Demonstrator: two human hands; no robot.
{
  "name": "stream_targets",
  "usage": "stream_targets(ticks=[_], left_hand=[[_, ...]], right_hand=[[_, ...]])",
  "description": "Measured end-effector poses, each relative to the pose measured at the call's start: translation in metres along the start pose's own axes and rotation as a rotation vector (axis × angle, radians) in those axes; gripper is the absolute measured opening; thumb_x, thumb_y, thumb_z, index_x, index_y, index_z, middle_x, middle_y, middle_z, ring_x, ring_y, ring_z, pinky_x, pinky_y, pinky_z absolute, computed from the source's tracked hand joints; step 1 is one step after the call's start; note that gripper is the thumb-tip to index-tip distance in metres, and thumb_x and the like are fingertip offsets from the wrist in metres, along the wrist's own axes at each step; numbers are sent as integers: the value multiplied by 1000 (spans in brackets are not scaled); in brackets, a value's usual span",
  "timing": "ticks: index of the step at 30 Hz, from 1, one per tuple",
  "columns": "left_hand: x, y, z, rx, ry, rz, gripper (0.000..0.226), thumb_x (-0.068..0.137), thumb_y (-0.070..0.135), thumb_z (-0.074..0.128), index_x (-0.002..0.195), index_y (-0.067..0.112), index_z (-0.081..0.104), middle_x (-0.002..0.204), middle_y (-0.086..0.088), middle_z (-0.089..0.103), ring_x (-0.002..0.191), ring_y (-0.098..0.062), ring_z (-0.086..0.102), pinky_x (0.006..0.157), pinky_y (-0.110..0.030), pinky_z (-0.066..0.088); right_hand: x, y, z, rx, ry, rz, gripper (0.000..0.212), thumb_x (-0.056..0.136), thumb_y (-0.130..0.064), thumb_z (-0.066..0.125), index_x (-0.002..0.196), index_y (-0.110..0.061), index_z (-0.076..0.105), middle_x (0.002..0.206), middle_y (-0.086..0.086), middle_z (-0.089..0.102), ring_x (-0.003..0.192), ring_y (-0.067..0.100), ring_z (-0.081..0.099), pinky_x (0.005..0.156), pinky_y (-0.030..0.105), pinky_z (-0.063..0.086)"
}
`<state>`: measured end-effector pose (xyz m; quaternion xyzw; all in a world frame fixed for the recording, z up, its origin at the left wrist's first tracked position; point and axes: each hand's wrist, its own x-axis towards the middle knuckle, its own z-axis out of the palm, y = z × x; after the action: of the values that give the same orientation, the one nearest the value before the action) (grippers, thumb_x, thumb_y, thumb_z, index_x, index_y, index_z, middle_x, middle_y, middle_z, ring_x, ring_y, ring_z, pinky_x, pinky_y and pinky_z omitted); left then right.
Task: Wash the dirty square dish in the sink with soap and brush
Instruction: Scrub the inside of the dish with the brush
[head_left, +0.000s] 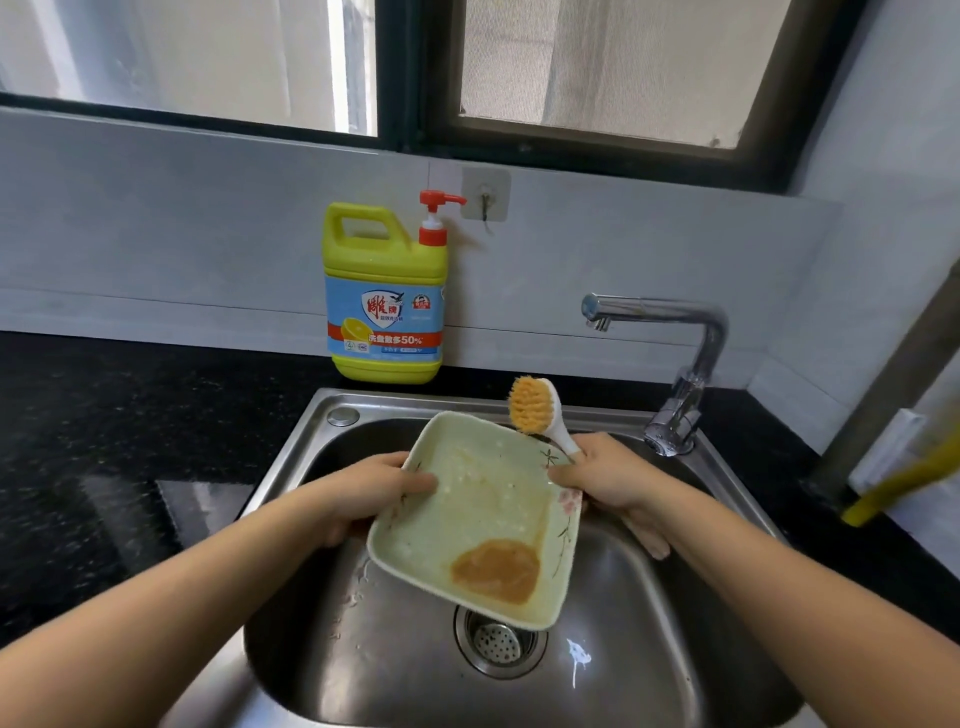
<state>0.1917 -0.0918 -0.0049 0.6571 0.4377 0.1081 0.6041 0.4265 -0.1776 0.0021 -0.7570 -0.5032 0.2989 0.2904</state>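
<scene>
A pale green square dish (483, 499) is held tilted over the steel sink (332, 613), with a brown sauce pool in its lower corner and whitish smears. My left hand (374, 491) grips its left edge, thumb on top. My right hand (608, 475) holds the dish's right edge and also grips the white handle of a brush (535, 408) whose orange bristle head sticks up behind the dish. A yellow-green soap bottle (385, 296) with a red pump stands on the counter behind the sink.
A chrome faucet (685, 358) rises at the sink's right rear, spout turned left, no water running. The drain strainer (498, 644) lies under the dish. Black countertop (104, 441) spreads left. A yellow object (904, 483) leans at the far right. A wall hook (485, 200) hangs above.
</scene>
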Motion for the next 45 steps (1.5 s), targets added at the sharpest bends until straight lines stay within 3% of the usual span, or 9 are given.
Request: stream_targets(ticks=[4,10,12,15,19,28,36,40,45], left_hand=[[8,-11,17,53,114,36,23,94,12,45,113,14,58,104,-9,69,92,-24,68,81,-37,56],[13,-20,30,17,256,36,22,87,1,43,95,17,56,89,-2,63,81,-18,62,60,-27,50],[15,-24,31,2,283,42,26,86,0,44,105,14,56,91,-3,62,85,-20,62,63,-28,50],[13,-24,34,-20,280,71,28,86,-3,44,93,20,58,91,-4,64,85,-19,63,66,-29,53],[7,-19,39,-68,264,176,39,88,-2,46,84,36,54,86,10,65,80,-6,62,59,-20,49],[13,-27,35,-70,322,186,53,83,-3,45,122,33,50,98,11,61,88,-6,58,61,-21,45],[21,-30,26,-38,411,192,63,80,-7,43,130,32,46,92,14,58,82,-4,54,57,-20,41],[19,-30,29,-83,398,175,62,79,-6,43,127,32,49,95,11,60,85,-8,56,57,-22,42],[19,-33,33,-109,338,186,63,78,-8,43,125,32,53,101,5,66,93,-15,62,69,-29,51]], right_hand=[[7,-11,0,-328,41,-104,15,90,-19,58,76,-25,56,76,-3,61,69,17,59,59,27,43],[-1,-12,9,-725,170,-259,42,96,-41,45,136,-50,38,112,1,56,104,27,55,76,35,42],[-5,-7,24,-911,267,-401,51,96,-24,43,142,-43,33,107,5,54,100,29,54,68,34,40],[-13,-4,54,-1074,513,-662,62,67,-11,51,125,-28,62,74,5,60,65,25,58,45,29,36],[-6,-7,92,-1044,555,-660,58,59,-25,72,117,-27,68,64,3,56,59,23,55,43,28,41],[9,-9,79,-1030,600,-656,49,72,-19,39,103,-37,72,59,-2,56,48,18,53,42,25,36],[4,14,46,-1257,541,-441,53,47,-15,86,97,-30,75,56,5,54,48,23,49,43,30,24],[5,4,59,-1240,553,-506,35,65,-21,67,96,-34,74,58,3,58,49,21,52,41,28,29],[10,-18,89,-1080,583,-668,52,71,-17,33,99,-35,73,57,0,54,49,20,53,42,25,34]])
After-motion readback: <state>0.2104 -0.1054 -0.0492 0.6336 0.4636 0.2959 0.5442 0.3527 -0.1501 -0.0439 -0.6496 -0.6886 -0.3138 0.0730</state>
